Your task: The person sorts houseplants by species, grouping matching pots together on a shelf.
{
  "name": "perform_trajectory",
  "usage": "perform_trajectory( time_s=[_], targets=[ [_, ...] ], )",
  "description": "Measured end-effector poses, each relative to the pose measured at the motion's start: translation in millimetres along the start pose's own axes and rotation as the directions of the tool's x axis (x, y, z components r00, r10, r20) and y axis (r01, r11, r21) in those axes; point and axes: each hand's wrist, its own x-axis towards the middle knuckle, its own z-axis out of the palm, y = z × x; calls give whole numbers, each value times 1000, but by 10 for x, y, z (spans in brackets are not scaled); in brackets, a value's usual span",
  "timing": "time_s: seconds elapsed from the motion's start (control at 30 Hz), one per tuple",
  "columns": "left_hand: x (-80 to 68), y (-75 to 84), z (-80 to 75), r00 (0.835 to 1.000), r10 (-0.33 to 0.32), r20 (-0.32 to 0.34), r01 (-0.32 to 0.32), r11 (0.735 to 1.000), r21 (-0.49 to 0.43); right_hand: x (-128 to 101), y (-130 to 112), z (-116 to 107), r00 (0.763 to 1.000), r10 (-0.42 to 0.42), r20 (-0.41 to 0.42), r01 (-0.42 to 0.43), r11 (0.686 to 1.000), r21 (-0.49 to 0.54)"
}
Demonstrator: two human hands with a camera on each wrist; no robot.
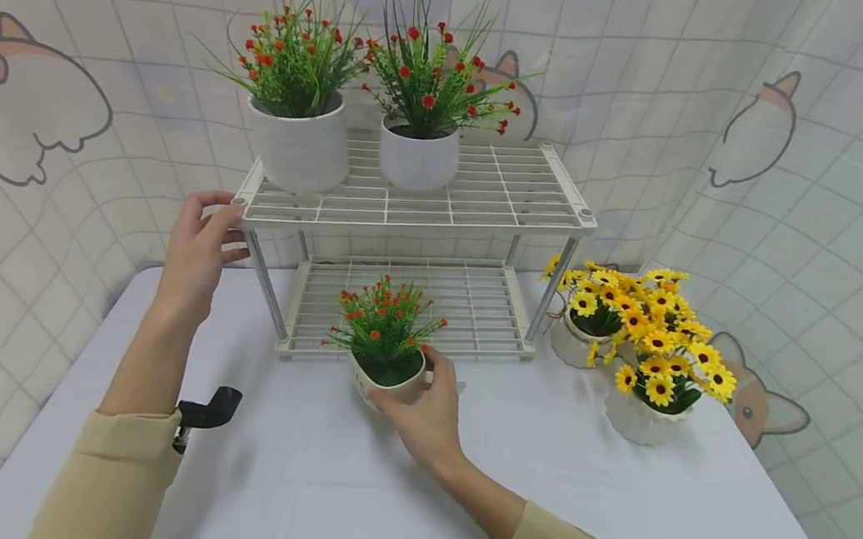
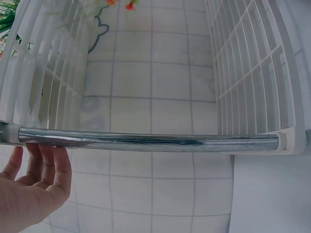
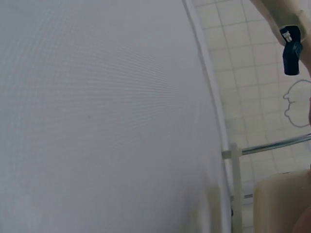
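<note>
My right hand (image 1: 428, 420) grips a cream pot (image 1: 402, 388) by its side, thumb at the near rim and fingers round the right side. Red-flowered greenery (image 1: 386, 321) fills this pot, which is tilted in front of the rack's lower shelf. In the right wrist view the pot (image 3: 274, 204) shows at the lower right. My left hand (image 1: 196, 245) holds the upper left front corner of a white two-tier wire rack (image 1: 510, 217). The left wrist view shows the fingers of that hand (image 2: 36, 189) against the metal post (image 2: 160, 141).
Two white pots (image 1: 300, 148) with red-flowered plants stand on the upper shelf, toward its left and middle. Two pots of yellow daisies (image 1: 642, 422) stand on the white table (image 1: 310, 495) right of the rack. Tiled-pattern curtains (image 1: 639, 100) hang behind and beside.
</note>
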Motion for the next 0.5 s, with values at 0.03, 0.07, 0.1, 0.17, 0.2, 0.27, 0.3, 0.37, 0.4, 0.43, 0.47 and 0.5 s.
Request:
perform_trajectory(
  time_s=[0.03, 0.07, 0.1, 0.17, 0.2, 0.27, 0.3, 0.37, 0.4, 0.43, 0.47, 0.5],
  targets=[
    [0, 2, -3, 1000, 0, -1, 0, 1000, 10, 4, -16, -37, 1000, -6, -14, 7, 1000, 12],
    [0, 5, -5, 1000, -1, -1, 1, 1000, 13, 6, -38, -76, 1000, -13, -28, 14, 1000, 18],
    [0, 7, -8, 1000, -1, -2, 1, 1000, 14, 11, -51, -112, 999, -23, -40, 24, 999, 21],
    [1, 13, -10, 1000, -3, -4, 3, 1000, 0, 13, -91, -191, 997, -47, -60, 48, 999, 20],
    [2, 15, -12, 1000, -4, -4, 4, 1000, -10, 13, -112, -232, 996, -57, -67, 59, 998, 16],
    [5, 19, -10, 1000, -11, -3, 11, 999, -53, 8, -162, -318, 995, -76, -72, 76, 997, 5],
    [6, 19, -8, 1000, -11, -1, 11, 998, -61, 5, -185, -362, 994, -84, -74, 84, 996, -1],
    [6, 19, -5, 1000, -12, 1, 12, 997, -72, 2, -236, -455, 993, -93, -73, 93, 996, -3],
    [5, 18, -4, 1000, -13, 2, 13, 997, -75, 3, -256, -500, 993, -95, -73, 95, 995, -2],
    [5, 18, -3, 1000, -15, 3, 15, 997, -76, 2, -277, -544, 993, -95, -73, 95, 995, 0],
    [3, 18, -4, 1000, -15, 4, 15, 998, -67, 1, -297, -587, 993, -90, -74, 91, 996, 5],
    [0, 19, -4, 1000, -15, 3, 15, 998, -61, 1, -315, -628, 994, -83, -75, 84, 996, 10]
  ],
)
